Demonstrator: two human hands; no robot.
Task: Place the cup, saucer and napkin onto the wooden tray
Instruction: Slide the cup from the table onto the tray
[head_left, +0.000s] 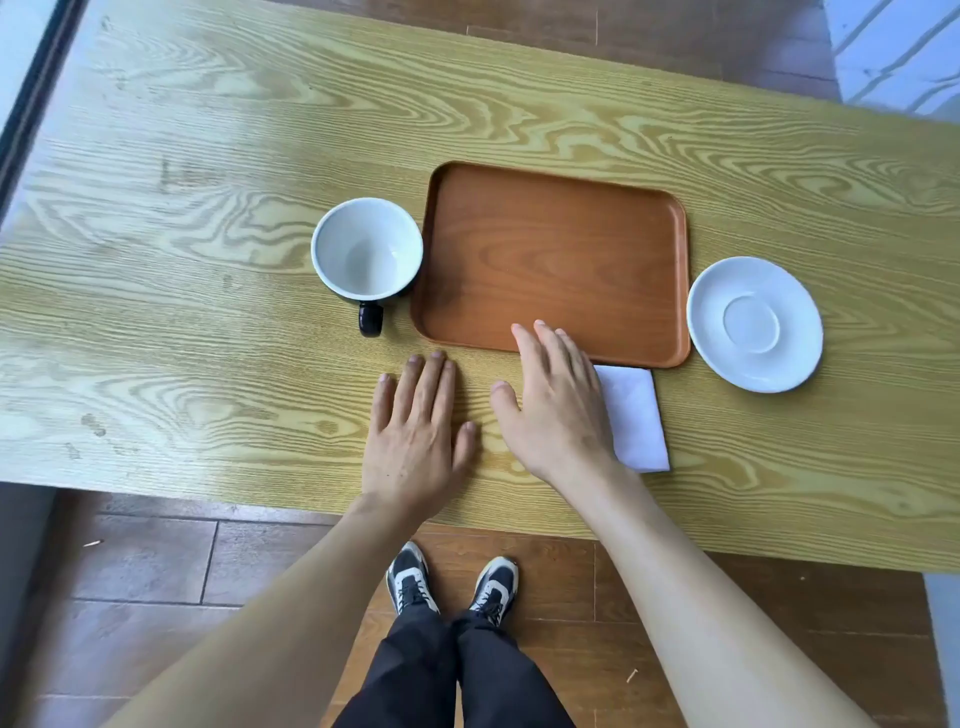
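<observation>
A: Table (208, 260) of pale, strongly grained wood, seen from above. Tray (550, 260) in the middle, reddish-brown, bare, nothing resting inside.

B: And the cup (367, 254)?

A: Upright on the table just left of the tray, rim very near or touching the tray's left edge; hard to tell which. White inside, dark outside, dark handle pointing toward the near edge of the table.

B: Saucer (755, 323)?

A: White, flat on the table just right of the tray's near right corner, close to the rim but apart.

B: Napkin (634, 415)?

A: White, folded, lying flat on the table just in front of the tray's near edge, toward the right. Partly hidden under the right hand.

B: State of the left hand (415, 436)?

A: Flat, palm down on the table in front of the tray's near left corner. Fingers straight and close together, thumb out to the side. Gripping nothing.

B: Right hand (556, 400)?

A: Open, palm down, fingers loosely spread, tips over the near edge of the tray. Covering the left part of the napkin; pressing or only hovering, cannot tell. Nothing pinched.

B: Below the table?

A: Dark wooden floor (156, 571), dark trousers (467, 670), two dark-and-white shoes (410, 579) side by side.
</observation>
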